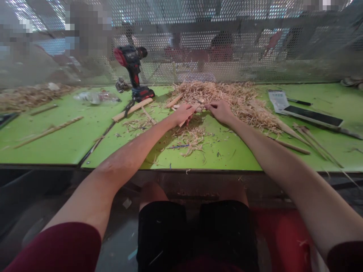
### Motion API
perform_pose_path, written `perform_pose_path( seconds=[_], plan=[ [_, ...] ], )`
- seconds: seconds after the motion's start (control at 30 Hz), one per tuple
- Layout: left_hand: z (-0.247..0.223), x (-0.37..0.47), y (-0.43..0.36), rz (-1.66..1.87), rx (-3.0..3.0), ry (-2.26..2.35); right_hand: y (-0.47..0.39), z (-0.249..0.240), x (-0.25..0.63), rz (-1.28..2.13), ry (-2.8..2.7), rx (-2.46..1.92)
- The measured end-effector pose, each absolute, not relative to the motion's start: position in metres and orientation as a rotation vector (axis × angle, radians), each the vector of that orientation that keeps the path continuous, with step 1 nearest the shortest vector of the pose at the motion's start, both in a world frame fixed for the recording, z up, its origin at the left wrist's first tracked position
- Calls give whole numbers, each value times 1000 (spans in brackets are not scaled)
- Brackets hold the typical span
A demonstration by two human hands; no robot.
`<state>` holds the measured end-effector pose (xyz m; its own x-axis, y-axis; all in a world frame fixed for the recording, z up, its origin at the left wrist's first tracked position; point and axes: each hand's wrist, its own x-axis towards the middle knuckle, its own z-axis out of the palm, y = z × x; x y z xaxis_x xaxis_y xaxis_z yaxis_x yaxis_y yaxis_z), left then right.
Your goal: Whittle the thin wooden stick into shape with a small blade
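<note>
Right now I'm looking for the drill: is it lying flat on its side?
No, the drill stands upright on its battery base on the green table, left of the shavings pile.

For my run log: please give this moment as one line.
left hand: grips wooden stick | right hand: at stick's end | shavings pile behind | drill upright, untouched

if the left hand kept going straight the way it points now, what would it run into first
The left hand, closed on a wooden stick, points forward and slightly right. It would most likely meet the pile of wood shavings first, then the perforated metal screen behind it, though depth is hard to judge.
</note>
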<state>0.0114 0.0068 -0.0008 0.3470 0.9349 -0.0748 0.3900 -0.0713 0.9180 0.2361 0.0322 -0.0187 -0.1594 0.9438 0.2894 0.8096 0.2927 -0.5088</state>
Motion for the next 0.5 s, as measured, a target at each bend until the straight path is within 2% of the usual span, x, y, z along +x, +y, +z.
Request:
perform_pose_path(
  seconds=[0.5],
  plan=[
    [-3, 10, 10, 680, 1738, 1206, 25, -10, 230, 297, -2046, -1655]
  ],
)
